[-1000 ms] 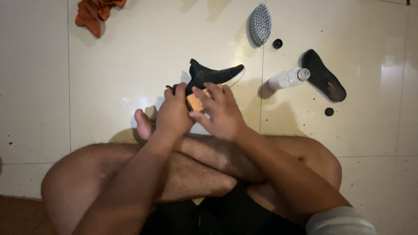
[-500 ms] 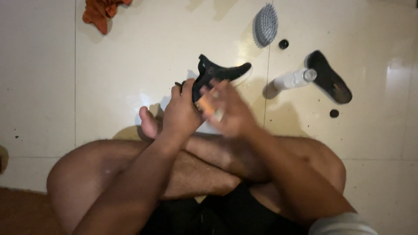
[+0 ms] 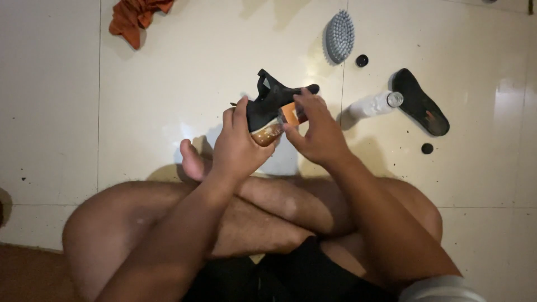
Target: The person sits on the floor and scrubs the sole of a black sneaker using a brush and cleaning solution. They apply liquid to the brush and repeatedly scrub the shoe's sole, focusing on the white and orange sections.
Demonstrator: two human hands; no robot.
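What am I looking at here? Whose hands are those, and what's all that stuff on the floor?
The camera sits on a person's head and looks down, so you see their own crossed legs and both hands. They sit on a pale tiled floor. The left hand holds a black shoe with a dirty sole. The right hand presses a small orange thing against it; I can't tell exactly what it is. On the floor lie a grey brush, a clear plastic bottle on its side, a black insole, two small black caps and an orange cloth.
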